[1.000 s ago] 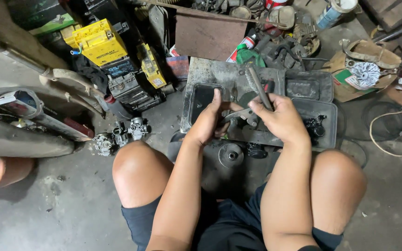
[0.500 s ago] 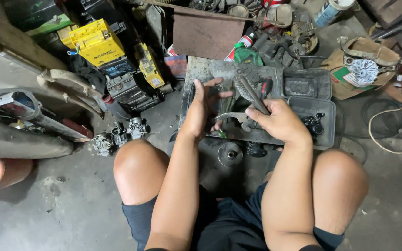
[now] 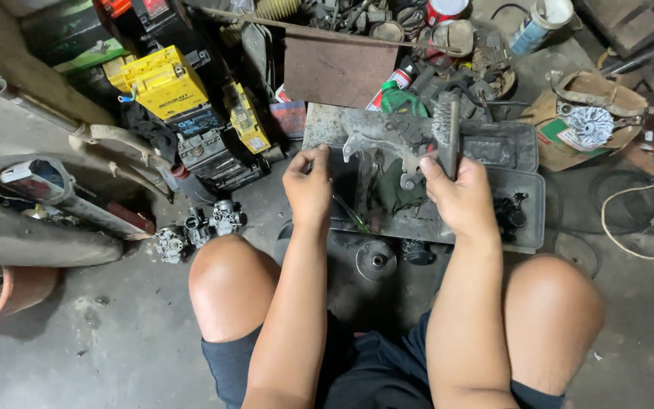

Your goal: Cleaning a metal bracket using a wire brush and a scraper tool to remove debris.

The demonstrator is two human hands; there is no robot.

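The right hand [image 3: 459, 198] is closed around the handle of a wire brush [image 3: 446, 129], whose bristled head points away from the person, and its fingertips also pinch the edge of a flat, greasy metal plate [image 3: 387, 140] that is held up over a grimy black tray [image 3: 520, 189]. The left hand [image 3: 308, 189] has its fingers curled, with thumb and fingertips near the left end of the plate; whether it actually grips the plate or only touches it cannot be told. The plate is grey, irregular in outline, with holes and a notch, and it spans the gap between the 2 hands, above the middle of the tray. Inside the tray, under the plate, lie a pair of pliers [image 3: 376, 178] and a thin green-handled screwdriver [image 3: 351, 213]; small black parts sit in its right compartment. The tray rests on the concrete floor [image 3: 115, 333], between the person's 2 bare knees. Just in front of the tray, on the floor, are a round metal disc [image 3: 376, 260] and a smaller dark round part [image 3: 418, 251]. By the left knee lie 2 carburetors [image 3: 198, 227]. Further left are yellow and black batteries [image 3: 164, 83] and a chrome exhaust pipe [image 3: 62, 197]. Beyond the tray stand a brown board [image 3: 338, 72] and a green bottle [image 3: 399, 100], and to the right a torn cardboard box [image 3: 592, 113].
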